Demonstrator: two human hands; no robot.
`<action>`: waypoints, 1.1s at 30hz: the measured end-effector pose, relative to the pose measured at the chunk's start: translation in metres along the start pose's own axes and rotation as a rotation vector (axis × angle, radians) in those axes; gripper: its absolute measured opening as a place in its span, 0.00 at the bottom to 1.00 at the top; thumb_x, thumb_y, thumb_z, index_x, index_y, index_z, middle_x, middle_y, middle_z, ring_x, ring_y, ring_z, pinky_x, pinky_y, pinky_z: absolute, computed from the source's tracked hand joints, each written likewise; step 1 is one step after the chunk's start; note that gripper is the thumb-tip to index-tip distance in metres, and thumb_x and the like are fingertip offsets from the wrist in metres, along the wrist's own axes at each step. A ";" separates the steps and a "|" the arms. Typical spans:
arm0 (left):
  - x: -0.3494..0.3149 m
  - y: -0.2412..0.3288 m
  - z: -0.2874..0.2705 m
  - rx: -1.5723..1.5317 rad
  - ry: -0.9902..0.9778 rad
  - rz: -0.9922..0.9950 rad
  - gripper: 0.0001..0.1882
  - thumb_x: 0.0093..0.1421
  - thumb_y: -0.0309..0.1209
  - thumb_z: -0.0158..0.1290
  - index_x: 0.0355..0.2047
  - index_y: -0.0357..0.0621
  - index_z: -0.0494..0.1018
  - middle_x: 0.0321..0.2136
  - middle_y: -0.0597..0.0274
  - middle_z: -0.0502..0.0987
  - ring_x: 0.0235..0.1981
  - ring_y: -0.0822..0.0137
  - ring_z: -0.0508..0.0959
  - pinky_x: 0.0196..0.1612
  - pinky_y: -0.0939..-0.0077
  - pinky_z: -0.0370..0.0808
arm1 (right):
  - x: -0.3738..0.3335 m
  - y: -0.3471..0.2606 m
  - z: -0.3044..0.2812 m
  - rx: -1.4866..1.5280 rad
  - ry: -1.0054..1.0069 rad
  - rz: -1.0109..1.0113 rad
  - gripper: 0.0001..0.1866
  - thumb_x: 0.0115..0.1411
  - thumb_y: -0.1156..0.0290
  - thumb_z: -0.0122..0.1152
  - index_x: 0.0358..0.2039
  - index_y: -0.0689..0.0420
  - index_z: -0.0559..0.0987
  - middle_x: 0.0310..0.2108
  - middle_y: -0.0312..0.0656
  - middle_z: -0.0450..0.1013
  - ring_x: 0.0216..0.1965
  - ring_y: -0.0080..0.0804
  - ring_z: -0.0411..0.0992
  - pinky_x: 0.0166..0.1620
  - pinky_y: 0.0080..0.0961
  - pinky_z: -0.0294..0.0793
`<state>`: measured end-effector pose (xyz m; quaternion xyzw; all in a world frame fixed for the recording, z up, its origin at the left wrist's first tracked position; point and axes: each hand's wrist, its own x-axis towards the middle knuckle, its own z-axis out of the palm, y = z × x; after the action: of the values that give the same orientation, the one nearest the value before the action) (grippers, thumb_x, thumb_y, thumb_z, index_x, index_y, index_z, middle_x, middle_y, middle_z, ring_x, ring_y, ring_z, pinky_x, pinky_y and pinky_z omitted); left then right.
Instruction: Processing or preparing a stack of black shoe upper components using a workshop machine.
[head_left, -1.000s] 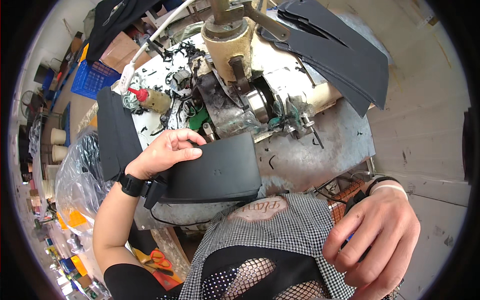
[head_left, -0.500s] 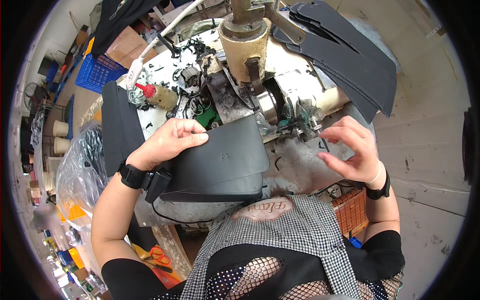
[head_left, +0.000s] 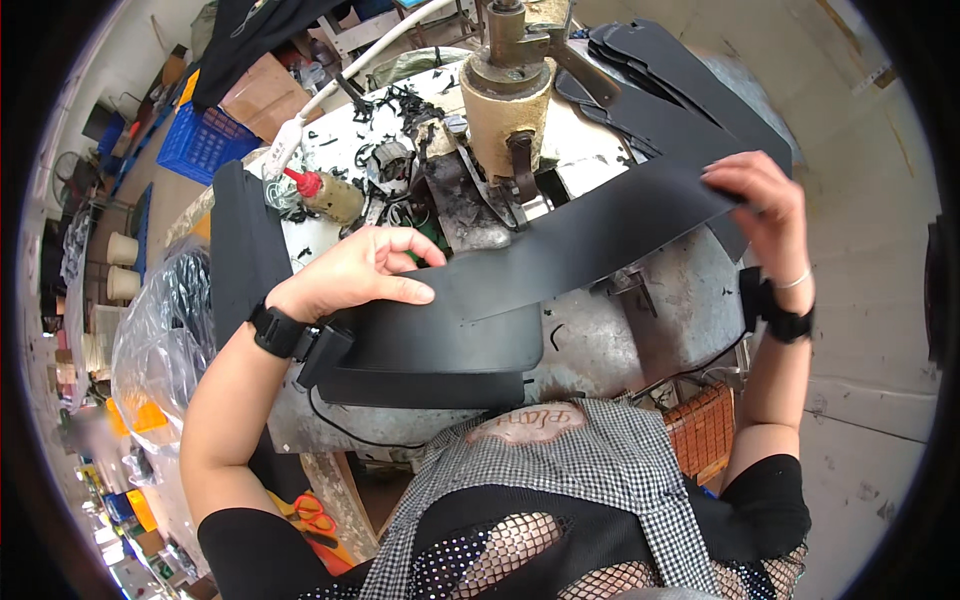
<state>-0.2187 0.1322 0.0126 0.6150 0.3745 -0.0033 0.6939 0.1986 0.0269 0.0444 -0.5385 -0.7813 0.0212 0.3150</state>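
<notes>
A long, bent black sheet piece (head_left: 590, 245) stretches across the bench, its right end raised. My right hand (head_left: 770, 210) pinches that raised end between thumb and fingers. Beside the left end of the piece is my left hand (head_left: 365, 268), thumb laid on the black material and index finger held apart from it. Below lies a stack of black panels (head_left: 440, 345) with rounded corners, at the bench's near edge. Just beyond the long piece stands a machine with a cream-coloured column (head_left: 507, 115); the long piece hides part of its lower mechanism.
A glue bottle with a red cap (head_left: 330, 195) stands left of the machine among black scraps (head_left: 405, 100). More black panels (head_left: 690, 90) are piled at the far right, and another stack (head_left: 245, 240) lies at the left. A blue crate (head_left: 205, 140) is beyond.
My right hand has risen to the right and now holds the end of a long black piece that spans the bench. My left hand's index finger has parted from the thumb.
</notes>
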 end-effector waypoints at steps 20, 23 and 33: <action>0.014 0.006 0.004 -0.025 0.007 -0.046 0.15 0.57 0.28 0.61 0.43 0.37 0.73 0.31 0.71 0.77 0.33 0.83 0.74 0.40 0.87 0.70 | -0.002 -0.012 0.031 -0.149 0.110 -0.194 0.20 0.36 0.84 0.63 0.35 0.56 0.82 0.34 0.40 0.77 0.39 0.40 0.74 0.46 0.34 0.74; 0.002 0.002 0.000 -0.022 -0.041 0.029 0.19 0.55 0.24 0.62 0.46 0.38 0.72 0.36 0.65 0.79 0.36 0.78 0.77 0.42 0.83 0.73 | 0.005 0.005 -0.022 -0.051 0.051 -0.040 0.11 0.47 0.82 0.67 0.34 0.59 0.81 0.29 0.39 0.77 0.34 0.30 0.74 0.39 0.24 0.72; -0.010 -0.009 0.001 -0.157 0.010 -0.006 0.15 0.58 0.26 0.61 0.44 0.35 0.73 0.34 0.61 0.81 0.34 0.77 0.79 0.41 0.82 0.76 | -0.024 0.082 -0.020 -0.672 0.049 0.417 0.23 0.47 0.64 0.70 0.44 0.53 0.78 0.42 0.44 0.76 0.46 0.44 0.72 0.51 0.37 0.70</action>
<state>-0.2295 0.1243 0.0102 0.5578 0.3790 0.0271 0.7379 0.2816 0.0345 0.0185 -0.7591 -0.6107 -0.1852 0.1288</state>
